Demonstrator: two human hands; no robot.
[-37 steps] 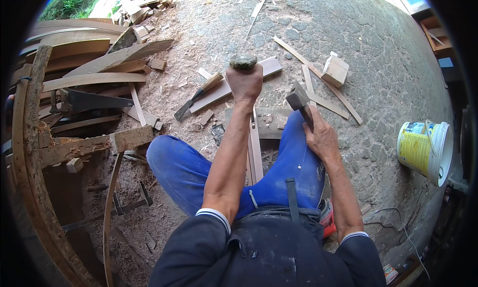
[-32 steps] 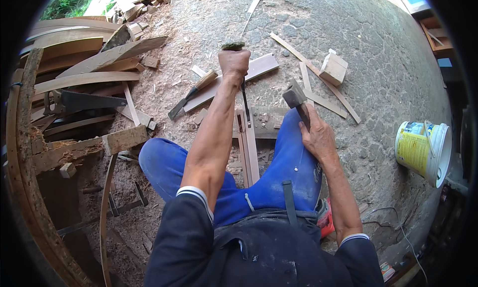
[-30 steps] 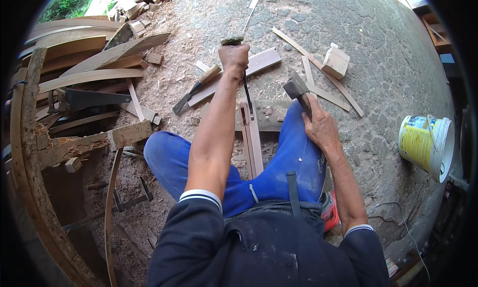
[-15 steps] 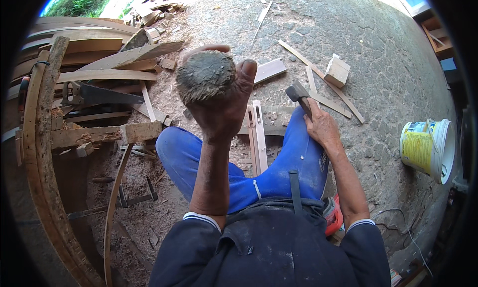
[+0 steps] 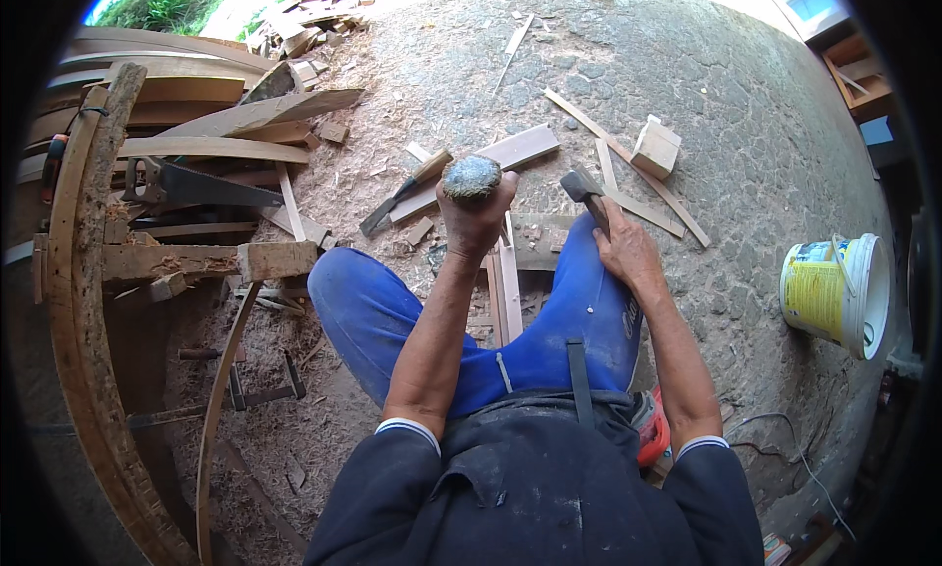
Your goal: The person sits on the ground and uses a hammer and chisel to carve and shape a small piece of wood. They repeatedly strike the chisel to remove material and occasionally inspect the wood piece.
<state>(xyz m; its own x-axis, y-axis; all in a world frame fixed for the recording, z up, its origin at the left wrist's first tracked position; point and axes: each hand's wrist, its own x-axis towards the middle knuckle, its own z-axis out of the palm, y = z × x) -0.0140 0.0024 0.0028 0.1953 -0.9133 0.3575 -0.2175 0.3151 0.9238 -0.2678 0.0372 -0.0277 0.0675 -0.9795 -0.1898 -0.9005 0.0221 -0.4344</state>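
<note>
My left hand is closed around an upright chisel. Its round, frayed handle end faces up, while its blade is hidden below. On my right knee rests my right hand, wrapped round the handle of a hammer with a dark head. Between my legs lies a narrow, pale strip of wood, partly behind my left hand. Another chisel with a wooden handle lies across a pinkish plank, just beyond my left hand.
Stacked curved boards and a handsaw are at the left, beside a rough timber frame. A wood block and thin strips lie ahead on the cracked floor. At the right a white and yellow bucket is tipped over.
My left hand has lowered the chisel away from my head, toward the wood between my legs. The chisel lying on the plank now shows. My right hand stays on the knee with the hammer.
</note>
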